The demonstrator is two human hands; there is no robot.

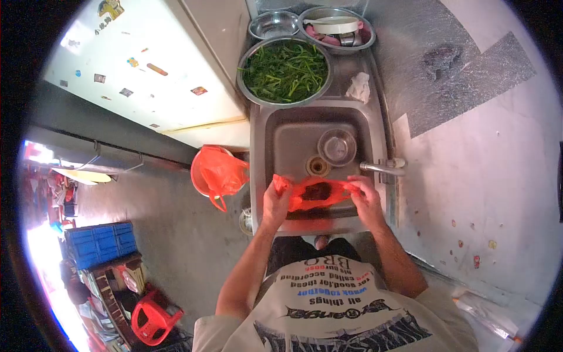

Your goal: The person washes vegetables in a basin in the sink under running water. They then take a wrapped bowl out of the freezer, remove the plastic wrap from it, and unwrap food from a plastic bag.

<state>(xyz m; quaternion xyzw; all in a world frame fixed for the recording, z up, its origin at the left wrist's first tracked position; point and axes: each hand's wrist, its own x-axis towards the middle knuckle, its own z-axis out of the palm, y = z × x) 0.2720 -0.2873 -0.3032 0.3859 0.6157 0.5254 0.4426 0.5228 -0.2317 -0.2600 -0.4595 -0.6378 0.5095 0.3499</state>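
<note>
A red plastic bag (328,202) is stretched between my two hands above the near part of the sink (293,132). My left hand (275,202) is closed on the bag's left edge, and my right hand (366,196) grips its right edge. The bag's mouth gapes, with something dark showing inside that I cannot make out. Beyond the bag, a round metal bowl (337,146) rests in the sink beside the drain (317,166). The faucet (381,168) reaches in from the right.
A large bowl of leafy greens (285,71) stands behind the sink, with a metal basin (274,26) and a bowl of utensils (337,29) farther back. A crumpled white cloth or tissue (358,88) lies right. A bin with a red bag (217,171) stands left.
</note>
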